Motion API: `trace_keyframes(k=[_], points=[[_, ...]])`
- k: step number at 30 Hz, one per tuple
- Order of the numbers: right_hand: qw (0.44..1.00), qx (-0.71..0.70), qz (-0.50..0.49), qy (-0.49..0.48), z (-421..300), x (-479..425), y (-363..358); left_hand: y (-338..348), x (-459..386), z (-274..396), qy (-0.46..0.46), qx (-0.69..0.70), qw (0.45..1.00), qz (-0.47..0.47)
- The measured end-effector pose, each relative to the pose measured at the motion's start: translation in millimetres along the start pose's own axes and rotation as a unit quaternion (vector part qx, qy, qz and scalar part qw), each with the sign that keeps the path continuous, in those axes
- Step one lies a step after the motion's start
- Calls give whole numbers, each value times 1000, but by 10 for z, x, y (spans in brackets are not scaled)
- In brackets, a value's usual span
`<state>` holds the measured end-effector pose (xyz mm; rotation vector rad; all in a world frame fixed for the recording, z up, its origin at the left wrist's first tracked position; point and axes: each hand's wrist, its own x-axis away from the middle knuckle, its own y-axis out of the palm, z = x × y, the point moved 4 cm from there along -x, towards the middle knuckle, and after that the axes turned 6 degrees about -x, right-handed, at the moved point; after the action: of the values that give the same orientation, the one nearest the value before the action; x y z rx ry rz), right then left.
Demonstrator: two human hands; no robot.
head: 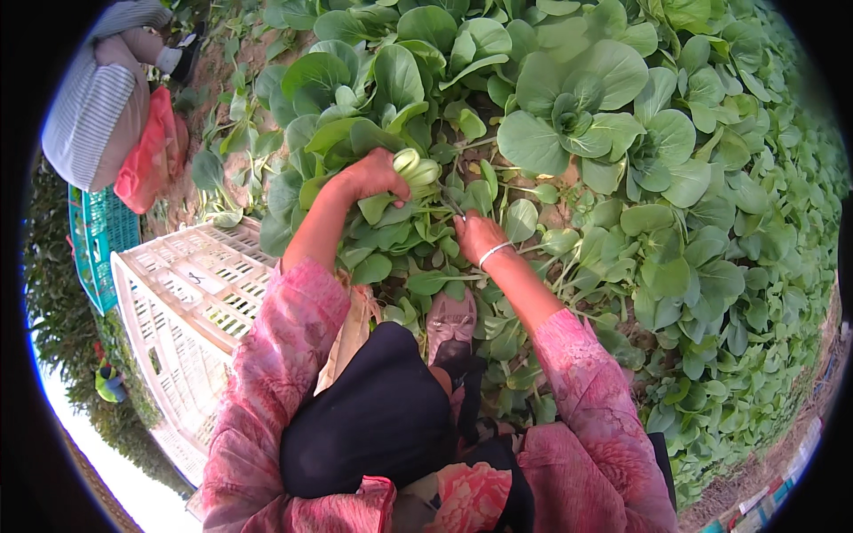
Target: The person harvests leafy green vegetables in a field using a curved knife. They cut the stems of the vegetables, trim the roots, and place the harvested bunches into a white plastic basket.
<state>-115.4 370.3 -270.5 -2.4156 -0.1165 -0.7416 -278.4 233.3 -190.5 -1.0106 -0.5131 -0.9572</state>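
Observation:
My left hand grips a bok choy near its base, with the pale stalk end turned toward my right side. Its leaves are partly hidden behind my hand and among other plants. In my right hand is a small knife, whose dark blade points up toward the bok choy's base. Only a short piece of the blade shows, and I cannot tell whether it touches the stalks. Loose green leaves lie on the soil below both hands.
Bok choy plants grow densely ahead and to the right. At my left stands a white plastic crate, with a teal crate beyond it. A person crouches near a red plastic bag. My shoe rests among leaves.

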Motion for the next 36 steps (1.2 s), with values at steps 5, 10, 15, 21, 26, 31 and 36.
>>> trace_keyframes(k=[5,10,15,21,26,31,36], points=[[994,-72,76,-18,-44,81,-199,-51,112,-5,42,179,981,-61],[939,-312,140,-46,-221,-51,-360,-70,159,14,49,175,981,-72],[866,-467,-44,172,-365,-353,-33,-40,159,-4,58,150,982,-96],[784,-605,5,140,-212,-309,0,-102,273,114,98,258,952,-132],[710,-701,-19,62,-44,158,-511,-315,404,234,148,444,883,-40],[668,-743,-40,-17,82,581,-736,-274,325,322,155,363,916,-70],[653,-751,-77,-58,-137,728,-914,-140,368,649,188,289,935,-84]])
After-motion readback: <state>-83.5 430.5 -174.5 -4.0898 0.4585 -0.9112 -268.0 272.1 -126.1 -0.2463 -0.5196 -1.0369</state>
